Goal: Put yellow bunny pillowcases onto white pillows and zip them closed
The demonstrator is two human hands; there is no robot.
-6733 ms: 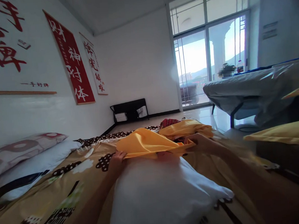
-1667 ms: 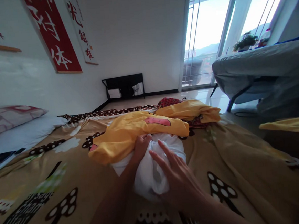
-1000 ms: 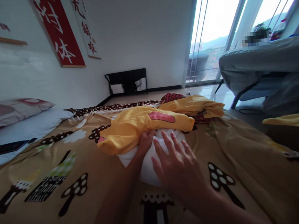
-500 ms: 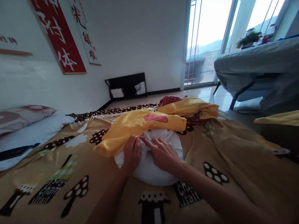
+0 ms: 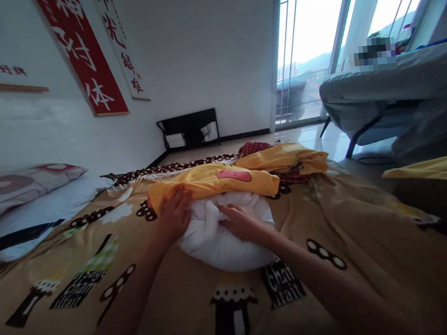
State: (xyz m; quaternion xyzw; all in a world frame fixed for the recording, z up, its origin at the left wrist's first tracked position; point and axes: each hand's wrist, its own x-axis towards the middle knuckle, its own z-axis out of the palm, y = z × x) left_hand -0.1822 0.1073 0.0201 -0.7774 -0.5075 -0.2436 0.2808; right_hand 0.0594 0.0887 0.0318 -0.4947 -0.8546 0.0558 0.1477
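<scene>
A plump white cushion [image 5: 222,252] lies on the blanket in front of me, its fabric gathered into a raised fold on top. My right hand [image 5: 245,221] is closed on this white fabric beside the fold, fingertips partly hidden. My left hand [image 5: 176,212] rests at the cushion's left side, its slightly blurred fingers stretched over the edge of a yellow cloth cover [image 5: 201,182] and seemingly not gripping it. That cover, with a pink patch, lies crumpled along the cushion's far side.
A tan patterned blanket [image 5: 149,307] spreads beneath everything. Another yellow cloth [image 5: 284,157] and red plaid fabric [image 5: 255,148] lie farther back. Pillows [image 5: 66,192] are at left. A covered table [image 5: 387,80] stands at right, near a glass door [image 5: 307,52].
My left hand has left the centre of the white cushion and moved left onto the yellow cover's edge, pushing it inward. My right hand stays on the white fabric, where a fold now stands up.
</scene>
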